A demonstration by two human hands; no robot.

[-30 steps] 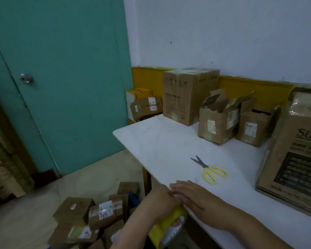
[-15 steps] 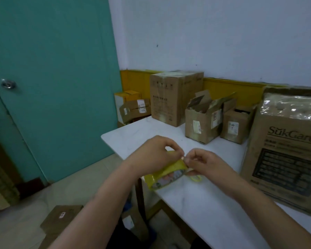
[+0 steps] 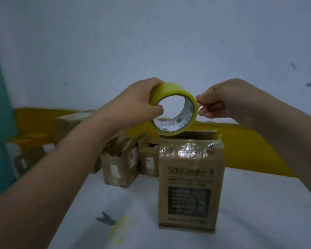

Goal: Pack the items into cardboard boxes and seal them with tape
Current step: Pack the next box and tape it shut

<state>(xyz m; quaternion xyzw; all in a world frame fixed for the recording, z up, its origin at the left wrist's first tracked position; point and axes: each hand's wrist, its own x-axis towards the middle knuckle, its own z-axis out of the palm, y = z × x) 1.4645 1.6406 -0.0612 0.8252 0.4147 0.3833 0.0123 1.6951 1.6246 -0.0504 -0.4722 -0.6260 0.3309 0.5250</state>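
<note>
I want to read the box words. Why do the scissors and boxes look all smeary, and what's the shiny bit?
Head view: motion blur smears the yellow-handled metal scissors and the small brown cardboard boxes behind; light glares off clear tape atop the tall brown printed cardboard box; its print is soft; the yellow tape roll looks sharpest.

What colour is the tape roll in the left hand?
Yellow; the tape roll has a white printed core inside. Head view.
</note>
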